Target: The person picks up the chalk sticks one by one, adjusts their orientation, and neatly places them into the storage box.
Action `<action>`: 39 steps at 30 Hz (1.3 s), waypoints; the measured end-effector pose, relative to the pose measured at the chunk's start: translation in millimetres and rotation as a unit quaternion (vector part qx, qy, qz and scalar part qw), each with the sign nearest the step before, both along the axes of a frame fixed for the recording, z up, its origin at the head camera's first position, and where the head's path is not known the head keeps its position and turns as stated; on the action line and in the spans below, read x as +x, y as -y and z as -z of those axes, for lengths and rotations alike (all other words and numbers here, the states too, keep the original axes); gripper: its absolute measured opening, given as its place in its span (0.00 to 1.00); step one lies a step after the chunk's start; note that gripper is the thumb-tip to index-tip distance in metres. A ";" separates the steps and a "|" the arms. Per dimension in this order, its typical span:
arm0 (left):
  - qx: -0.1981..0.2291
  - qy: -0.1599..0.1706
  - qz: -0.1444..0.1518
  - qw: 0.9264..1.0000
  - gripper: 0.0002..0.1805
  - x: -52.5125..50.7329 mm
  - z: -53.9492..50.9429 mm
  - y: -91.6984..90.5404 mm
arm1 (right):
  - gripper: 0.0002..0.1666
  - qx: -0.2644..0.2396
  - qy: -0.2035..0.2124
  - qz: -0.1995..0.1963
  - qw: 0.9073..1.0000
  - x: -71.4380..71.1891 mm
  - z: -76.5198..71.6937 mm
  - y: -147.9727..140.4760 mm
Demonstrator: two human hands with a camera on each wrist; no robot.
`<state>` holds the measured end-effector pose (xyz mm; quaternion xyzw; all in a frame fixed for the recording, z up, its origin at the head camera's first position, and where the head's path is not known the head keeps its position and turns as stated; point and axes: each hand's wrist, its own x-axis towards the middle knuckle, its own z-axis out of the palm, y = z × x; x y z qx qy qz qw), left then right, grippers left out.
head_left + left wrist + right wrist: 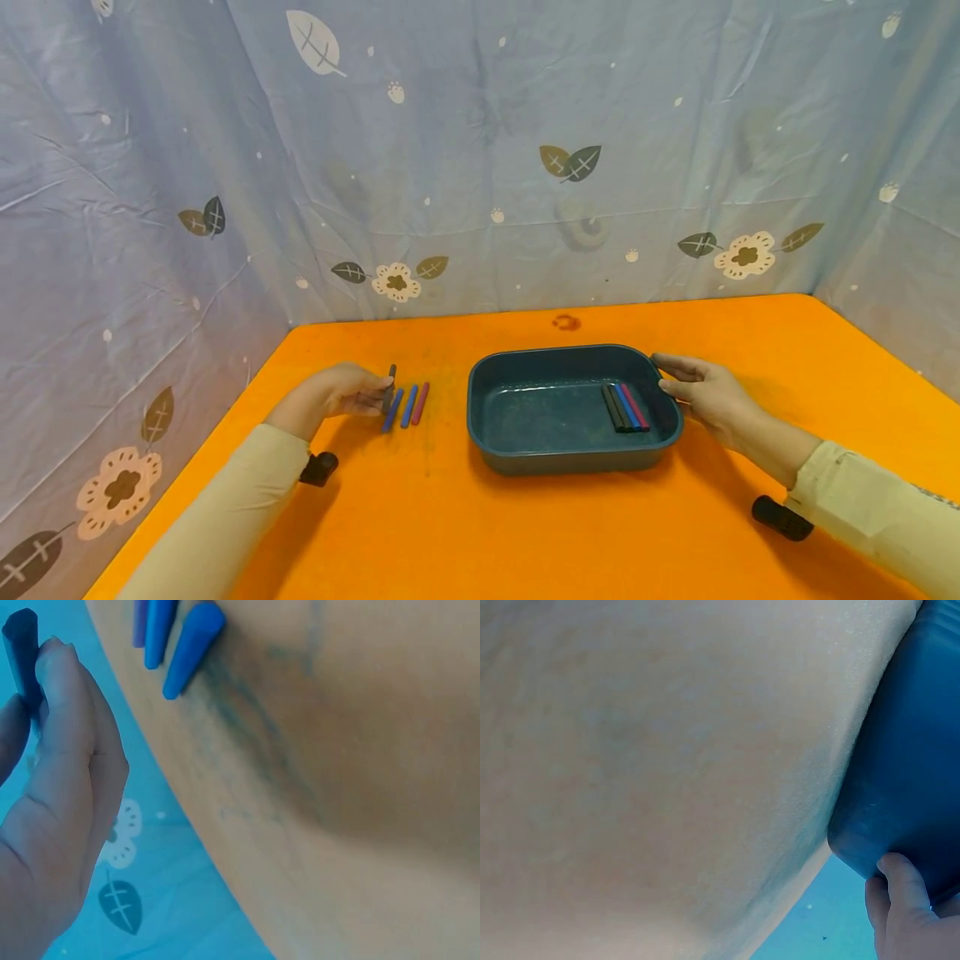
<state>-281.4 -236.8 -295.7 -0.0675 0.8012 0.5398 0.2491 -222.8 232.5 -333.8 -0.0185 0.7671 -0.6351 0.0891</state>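
My left hand [351, 390] pinches a black crayon [392, 372] between thumb and fingers, tilted up off the table. Just to the right, beneath the fingertips, lie a dark blue crayon [392, 411], a blue crayon [408, 407] and a red crayon [421, 403] in a loose row. In the left wrist view the held crayon [22, 656] looks dark and thick. My right hand [712, 398] touches the right end of a dark teal tray [573, 461], with fairly straight fingers and thumb at its rim. Inside the tray, several crayons [626, 407] lie side by side near the right end.
An orange cloth [525, 533] covers the table, with a brownish ring stain [566, 322] at the back. Patterned fabric [480, 167] hangs behind and at both sides. Black camera mounts [318, 469] show at the wrists.
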 end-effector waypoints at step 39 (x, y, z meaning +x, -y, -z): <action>0.039 0.000 0.025 0.999 0.21 15.7 -6.1 -41.8 | 0.34 -0.011 -0.008 -0.005 1.000 -0.9 2.6 0.5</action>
